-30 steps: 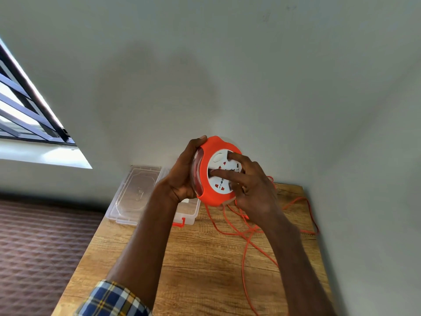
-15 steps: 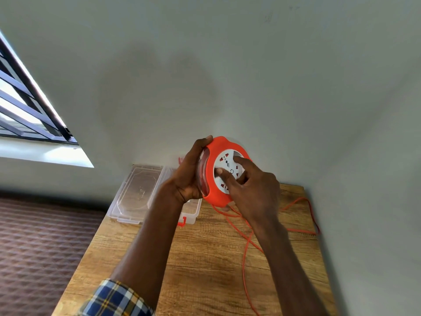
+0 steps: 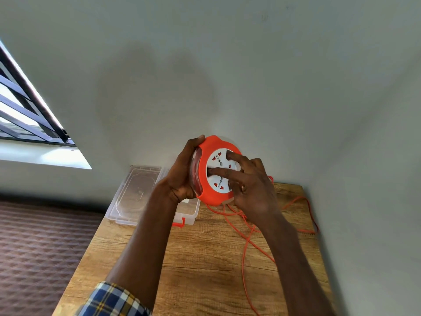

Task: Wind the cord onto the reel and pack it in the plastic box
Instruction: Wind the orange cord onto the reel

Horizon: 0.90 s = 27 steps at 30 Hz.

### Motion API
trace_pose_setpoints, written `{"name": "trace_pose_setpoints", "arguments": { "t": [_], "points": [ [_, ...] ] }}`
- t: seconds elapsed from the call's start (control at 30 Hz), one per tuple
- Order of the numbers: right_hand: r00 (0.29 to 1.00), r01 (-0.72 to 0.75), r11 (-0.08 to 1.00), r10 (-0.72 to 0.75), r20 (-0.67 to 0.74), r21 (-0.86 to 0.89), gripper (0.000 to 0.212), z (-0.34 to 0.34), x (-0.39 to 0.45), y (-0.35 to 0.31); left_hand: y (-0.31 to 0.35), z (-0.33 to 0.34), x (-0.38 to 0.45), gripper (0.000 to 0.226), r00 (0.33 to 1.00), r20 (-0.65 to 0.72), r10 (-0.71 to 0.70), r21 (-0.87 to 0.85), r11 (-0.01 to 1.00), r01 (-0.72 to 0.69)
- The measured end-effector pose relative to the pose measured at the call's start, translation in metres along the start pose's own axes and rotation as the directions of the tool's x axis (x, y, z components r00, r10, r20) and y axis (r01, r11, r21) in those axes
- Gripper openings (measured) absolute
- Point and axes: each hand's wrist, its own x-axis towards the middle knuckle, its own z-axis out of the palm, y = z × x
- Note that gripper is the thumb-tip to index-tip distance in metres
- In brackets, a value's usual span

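Note:
I hold an orange cord reel with a white socket face upright above the far end of the wooden table. My left hand grips its left rim and back. My right hand lies on the white face, fingers spread across the sockets. The loose orange cord hangs from under the reel and trails in loops over the table's right side. The clear plastic box with an orange latch stands behind my left wrist, its lid open flat to the left.
Grey walls close in behind and on the right of the table. A barred window is at the left. Brown patterned floor lies beside the table's left edge.
My right hand's fingers have shifted round on the white face, which has turned. The reel and left hand stay at about the same place. The cord's loops on the table have shifted slightly.

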Motion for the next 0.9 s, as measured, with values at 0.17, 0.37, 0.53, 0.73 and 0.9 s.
{"name": "trace_pose_setpoints", "arguments": {
  "t": [0.17,0.37,0.53,0.73,0.9],
  "points": [
    [0.997,-0.036,0.999,0.035,-0.068,-0.009,0.061,0.005,-0.001,0.001,0.001,0.002,-0.001,0.066,1.000,-0.004,0.004,-0.001,1.000,-0.004],
    [0.955,-0.245,0.955,0.267,-0.130,0.166,0.067,0.007,-0.004,-0.006,0.000,0.008,0.001,0.066,1.000,0.005,0.009,0.023,1.000,-0.009],
    [0.857,-0.378,0.903,0.425,-0.291,0.205,0.067,0.018,-0.001,-0.014,-0.003,0.017,0.001,0.068,0.999,0.038,-0.004,0.023,1.000,0.003],
    [0.947,-0.111,0.986,0.142,-0.288,0.123,0.037,0.004,-0.003,0.000,0.000,0.016,0.000,0.067,0.999,0.036,0.031,-0.016,0.999,-0.030],
    [0.997,0.025,0.999,-0.022,-0.072,0.045,0.057,-0.001,-0.002,0.006,0.003,0.009,-0.001,0.067,0.997,0.065,0.041,-0.037,0.999,-0.039]
  ]
}}
